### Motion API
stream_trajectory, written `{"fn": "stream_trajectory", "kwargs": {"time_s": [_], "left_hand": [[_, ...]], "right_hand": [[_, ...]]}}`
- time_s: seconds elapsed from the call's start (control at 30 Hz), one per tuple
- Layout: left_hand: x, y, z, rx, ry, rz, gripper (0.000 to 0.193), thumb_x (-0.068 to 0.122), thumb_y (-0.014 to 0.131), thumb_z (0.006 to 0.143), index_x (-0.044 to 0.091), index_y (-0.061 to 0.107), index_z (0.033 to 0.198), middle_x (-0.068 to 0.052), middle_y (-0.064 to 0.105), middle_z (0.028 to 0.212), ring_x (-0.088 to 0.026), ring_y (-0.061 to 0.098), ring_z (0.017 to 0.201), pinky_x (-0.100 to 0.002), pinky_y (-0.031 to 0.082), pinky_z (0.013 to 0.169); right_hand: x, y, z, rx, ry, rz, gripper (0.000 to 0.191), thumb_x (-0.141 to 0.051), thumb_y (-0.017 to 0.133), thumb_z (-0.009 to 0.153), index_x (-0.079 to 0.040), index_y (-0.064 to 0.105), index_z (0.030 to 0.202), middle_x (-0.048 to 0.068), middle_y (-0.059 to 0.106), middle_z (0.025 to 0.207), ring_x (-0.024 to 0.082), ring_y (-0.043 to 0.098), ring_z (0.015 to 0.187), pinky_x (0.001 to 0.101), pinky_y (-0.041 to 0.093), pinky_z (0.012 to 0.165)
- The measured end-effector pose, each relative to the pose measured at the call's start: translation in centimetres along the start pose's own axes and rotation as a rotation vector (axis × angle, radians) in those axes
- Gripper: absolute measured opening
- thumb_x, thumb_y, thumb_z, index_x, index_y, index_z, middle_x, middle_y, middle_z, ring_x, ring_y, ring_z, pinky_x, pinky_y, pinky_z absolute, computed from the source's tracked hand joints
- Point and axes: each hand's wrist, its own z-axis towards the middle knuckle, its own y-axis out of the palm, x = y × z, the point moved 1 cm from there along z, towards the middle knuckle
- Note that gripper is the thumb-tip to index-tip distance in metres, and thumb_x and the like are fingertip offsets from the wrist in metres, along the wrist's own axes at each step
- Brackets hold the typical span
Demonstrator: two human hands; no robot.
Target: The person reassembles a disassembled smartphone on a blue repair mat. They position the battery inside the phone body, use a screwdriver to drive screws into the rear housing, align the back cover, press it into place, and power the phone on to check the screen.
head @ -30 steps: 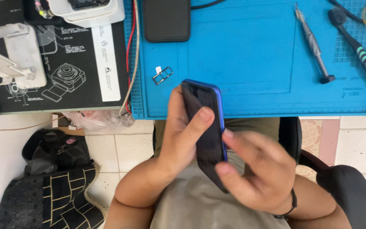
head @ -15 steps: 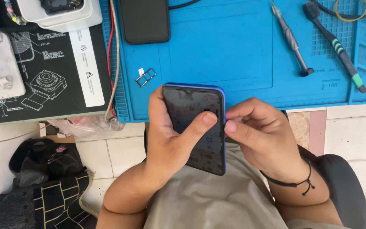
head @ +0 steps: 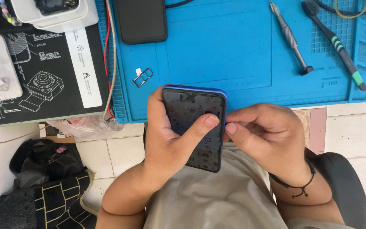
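Both hands grip the phone [head: 195, 127], hiding its edges.

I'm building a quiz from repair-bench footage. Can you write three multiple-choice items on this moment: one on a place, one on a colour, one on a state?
1. Where does the SIM tray lie?
A on the blue mat
B on the floor
C in a hand

2. What colour is the held phone's frame?
A red
B blue
C white

3. How is the phone held?
A lying on the mat
B by the left hand, right hand at its edge
C by the right hand alone

Key: A, tray rests on mat; B, blue rim shows; B, left thumb crosses the screen.
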Motion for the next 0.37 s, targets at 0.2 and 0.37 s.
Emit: {"fn": "stream_trajectory", "kwargs": {"time_s": [0.2, 0.37], "left_hand": [[-0.5, -0.3, -0.2, -0.03, 0.019, 0.1, 0.062, 0.013, 0.08, 0.097, 0.001, 0.037, 0.141, -0.008, 0.068, 0.117, -0.012, 0.068, 0.105, -0.028, 0.059, 0.093], [-2.4, -0.7, -0.2, -0.011, -0.047, -0.076, 0.053, 0.015, 0.076, 0.103, 0.002, 0.043, 0.142, -0.009, 0.063, 0.119, -0.011, 0.062, 0.11, -0.031, 0.053, 0.104]], "right_hand": [[-0.2, -0.1, -0.4, -0.023, -0.002, -0.03, 0.009, -0.001, 0.071, 0.097, 0.004, 0.07, 0.104, 0.008, 0.077, 0.087, 0.013, 0.075, 0.079, 0.0247, 0.061, 0.069], [0.2, 0.7, -0.9, -0.034, -0.028, 0.101, 0.024, -0.002, 0.072, 0.097, 0.006, 0.066, 0.119, 0.013, 0.074, 0.099, 0.014, 0.073, 0.089, 0.0253, 0.061, 0.077]]}}
